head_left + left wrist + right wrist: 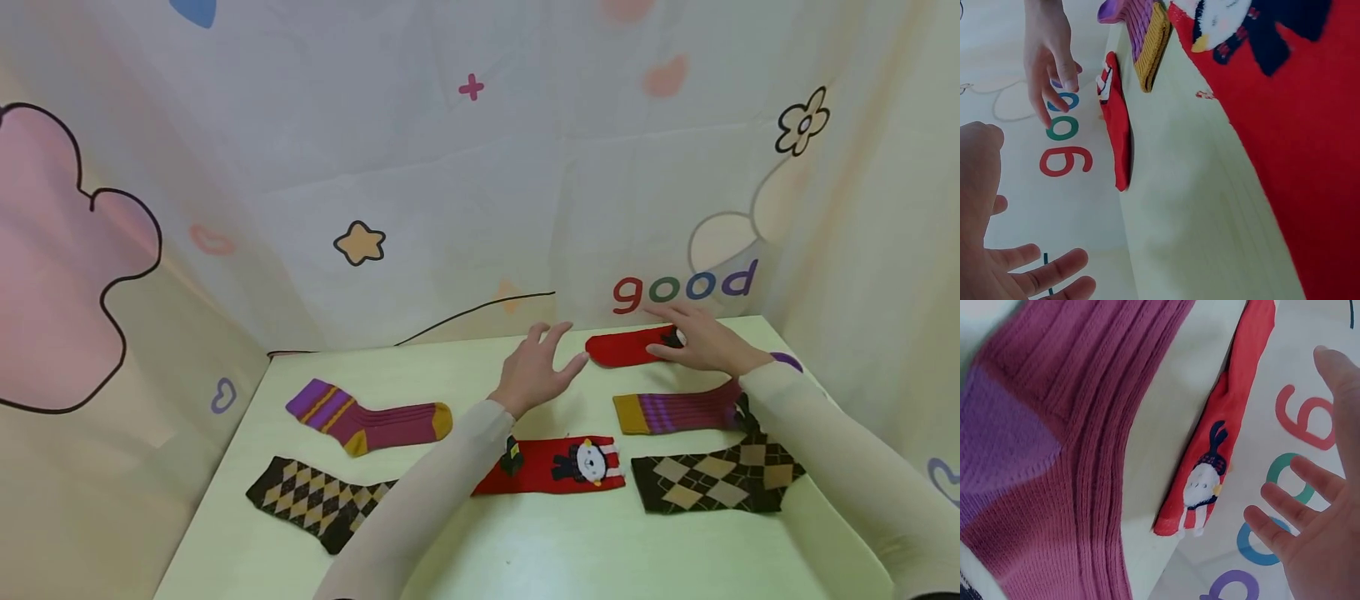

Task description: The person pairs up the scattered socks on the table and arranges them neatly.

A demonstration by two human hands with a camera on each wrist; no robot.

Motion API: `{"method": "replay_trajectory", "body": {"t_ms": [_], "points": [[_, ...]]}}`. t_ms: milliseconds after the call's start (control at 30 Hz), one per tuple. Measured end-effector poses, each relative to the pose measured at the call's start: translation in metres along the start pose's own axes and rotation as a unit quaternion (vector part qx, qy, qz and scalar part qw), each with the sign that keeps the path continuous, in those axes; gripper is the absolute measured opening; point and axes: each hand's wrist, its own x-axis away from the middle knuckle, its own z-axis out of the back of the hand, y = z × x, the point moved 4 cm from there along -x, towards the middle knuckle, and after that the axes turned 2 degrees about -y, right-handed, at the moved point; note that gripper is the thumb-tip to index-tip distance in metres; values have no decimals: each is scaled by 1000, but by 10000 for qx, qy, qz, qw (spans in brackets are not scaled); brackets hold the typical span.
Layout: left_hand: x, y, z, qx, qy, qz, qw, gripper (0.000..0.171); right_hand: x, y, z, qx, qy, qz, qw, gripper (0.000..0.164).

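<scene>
The left hand and the right hand hover with fingers spread, gripping nothing, the far red sock at the right's nine o'clock and the near red sock at the left's six, both flat (perhaps so their pictures show).

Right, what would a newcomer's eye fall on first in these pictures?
Probably the nearer red fabric sock with its white animal face, between the pale sleeves on the light green table. Next, the bare left hand and right hand hovering above it, and the multicoloured word "good" printed on the pale curtain beyond.
</scene>
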Motion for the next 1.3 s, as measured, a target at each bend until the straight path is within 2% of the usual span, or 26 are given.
{"method": "replay_trajectory", "body": {"t_ms": [300, 667, 967, 1133, 1300], "points": [[-16, 5, -16, 145, -47, 172, 9997, 61, -4, 14, -3, -36, -68, -215, 9997, 78], [-24, 4, -35, -63, -49, 218, 9997, 59, -7, 29, -6, -119, -272, -610, 9977, 77], [-33, 4, -52, -346, -303, 391, 9982, 58, -5, 40, -6, -183, -253, -589, 9978, 75], [-36, 0, -60, -603, -272, 360, 9972, 55, -6, 45, -8, -159, -275, -680, 9972, 77], [-42, 4, -64, -646, -291, 303, 9970, 54, -2, 52, -5, -222, -337, -806, 9959, 78]]}}
